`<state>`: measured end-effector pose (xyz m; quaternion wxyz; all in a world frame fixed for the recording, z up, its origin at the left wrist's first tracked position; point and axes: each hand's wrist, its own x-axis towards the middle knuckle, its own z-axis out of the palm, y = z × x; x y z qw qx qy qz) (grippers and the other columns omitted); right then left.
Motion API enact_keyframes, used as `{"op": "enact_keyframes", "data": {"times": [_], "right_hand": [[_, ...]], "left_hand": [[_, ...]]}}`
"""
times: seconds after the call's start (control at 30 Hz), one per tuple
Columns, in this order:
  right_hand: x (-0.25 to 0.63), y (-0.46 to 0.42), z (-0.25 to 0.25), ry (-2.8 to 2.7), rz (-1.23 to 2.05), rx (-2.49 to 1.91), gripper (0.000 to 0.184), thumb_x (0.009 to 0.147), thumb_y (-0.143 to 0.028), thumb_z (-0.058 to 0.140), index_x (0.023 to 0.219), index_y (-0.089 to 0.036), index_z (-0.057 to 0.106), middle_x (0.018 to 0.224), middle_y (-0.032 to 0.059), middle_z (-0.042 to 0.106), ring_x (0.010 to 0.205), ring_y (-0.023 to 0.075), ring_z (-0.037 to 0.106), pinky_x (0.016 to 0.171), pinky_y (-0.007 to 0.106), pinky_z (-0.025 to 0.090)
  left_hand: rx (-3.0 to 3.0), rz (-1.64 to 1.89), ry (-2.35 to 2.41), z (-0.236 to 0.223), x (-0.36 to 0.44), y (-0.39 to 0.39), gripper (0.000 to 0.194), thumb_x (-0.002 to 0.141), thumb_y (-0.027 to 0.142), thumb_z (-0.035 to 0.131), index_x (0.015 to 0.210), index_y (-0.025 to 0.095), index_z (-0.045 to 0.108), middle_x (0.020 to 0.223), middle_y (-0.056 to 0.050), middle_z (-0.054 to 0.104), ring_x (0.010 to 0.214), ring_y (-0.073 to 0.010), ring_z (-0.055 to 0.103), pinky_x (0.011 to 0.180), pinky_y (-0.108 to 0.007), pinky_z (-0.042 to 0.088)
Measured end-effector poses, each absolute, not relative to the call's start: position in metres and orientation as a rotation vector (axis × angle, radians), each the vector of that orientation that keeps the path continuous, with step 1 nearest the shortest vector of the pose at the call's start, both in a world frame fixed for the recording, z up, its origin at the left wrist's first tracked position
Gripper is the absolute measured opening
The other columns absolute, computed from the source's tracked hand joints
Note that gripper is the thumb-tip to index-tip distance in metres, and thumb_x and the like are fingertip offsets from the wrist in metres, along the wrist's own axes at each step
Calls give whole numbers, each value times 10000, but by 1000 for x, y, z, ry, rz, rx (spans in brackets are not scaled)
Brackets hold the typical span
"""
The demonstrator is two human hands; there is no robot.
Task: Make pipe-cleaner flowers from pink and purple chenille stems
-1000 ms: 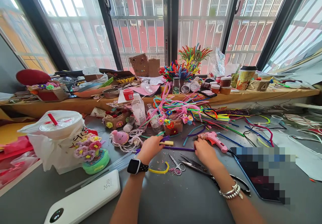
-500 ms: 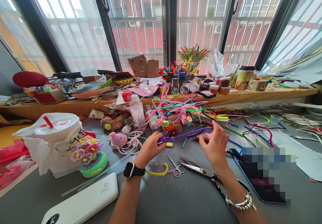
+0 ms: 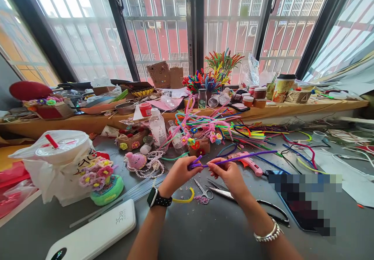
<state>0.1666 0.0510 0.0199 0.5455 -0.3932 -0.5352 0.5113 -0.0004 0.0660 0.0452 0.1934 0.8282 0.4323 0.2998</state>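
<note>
My left hand [image 3: 181, 173] is closed around purple pipe cleaners, with short ends poking out above the fingers. Just to its right, my right hand [image 3: 227, 174] pinches the long purple pipe cleaner [image 3: 255, 153], whose free end stretches out to the right. Only a small gap separates the two hands. Below them lie small silver scissors [image 3: 204, 192] and a curved yellow pipe cleaner piece [image 3: 184, 199]. Large black-handled scissors [image 3: 273, 209] rest partly beneath my right forearm. A pink glue gun [image 3: 251, 166] lies behind my right hand.
A white power bank [image 3: 96, 229], a bagged drink cup [image 3: 66, 166] and a green pot of fuzzy flowers [image 3: 108, 190] stand at left. A phone [image 3: 295, 201] lies at right. Loose pipe cleaners [image 3: 248, 133] and beads [image 3: 150, 168] cover the back, below a crowded windowsill [image 3: 277, 112].
My right hand has come left and down beside my left hand. Its fingers, spread apart before, now pinch the purple pipe cleaner. The glue gun shows more fully.
</note>
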Motion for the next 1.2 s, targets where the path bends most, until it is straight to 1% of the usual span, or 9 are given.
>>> {"op": "enact_keyframes", "data": {"times": [0.2,0.43,0.57,0.67,0.73,0.8,0.93,1.1,1.2], "right_hand": [[173,53,17,-1125,1198,-969,231,617,-345,655,714,-138,618,563,3,592,494,121,544,454,216,404],[182,55,22,-1050,1078,-1002,221,608,-342,660,698,-144,622,590,16,606,508,125,536,477,228,410],[173,47,21,-1428,1103,-1026,156,662,-323,608,668,-169,636,571,6,600,519,132,533,497,236,410],[159,38,16,-1882,987,-1063,142,654,-257,614,773,-205,672,779,42,643,747,189,561,677,290,425],[153,35,11,-2053,885,-1100,327,607,-198,651,932,-230,641,995,67,601,950,228,498,825,338,366],[152,35,9,-2084,819,-1157,410,603,-160,647,1005,-231,606,1095,83,546,1031,234,446,882,354,321],[159,39,15,-1859,770,-1167,134,719,-273,553,762,-197,654,947,72,596,912,202,516,820,328,363],[164,41,23,-1439,1052,-983,336,739,-372,527,1022,-193,503,663,-6,556,557,115,503,513,221,401],[166,41,23,-1351,1130,-853,264,795,-389,436,827,-157,558,571,-17,503,501,92,465,475,199,374]], "left_hand": [[2286,842,1262,48,-16,70,188,729,305,504,679,144,588,593,16,581,541,-109,476,510,-189,345],[2115,1094,1454,57,-48,71,151,697,307,539,687,161,578,580,28,574,510,-100,466,492,-185,350],[2058,1252,1485,56,-53,72,138,712,294,521,712,165,571,613,16,604,538,-109,497,527,-191,370],[2076,1257,1479,53,-52,74,137,721,294,512,724,168,565,635,14,605,581,-118,519,571,-198,384],[2092,1230,1482,52,-51,75,143,725,300,509,738,167,562,644,11,604,598,-123,525,583,-203,387],[2108,1208,1478,52,-48,75,153,730,307,504,749,166,562,652,7,609,603,-126,527,589,-206,385],[2116,1136,1407,55,-40,70,166,727,313,509,738,159,568,631,14,602,569,-117,513,557,-198,377],[2195,774,1173,57,-20,63,178,737,301,490,717,151,586,616,19,595,557,-109,497,527,-184,365],[2287,608,1180,62,-16,59,221,723,350,502,701,154,602,621,16,585,579,-116,500,540,-188,362]]}}
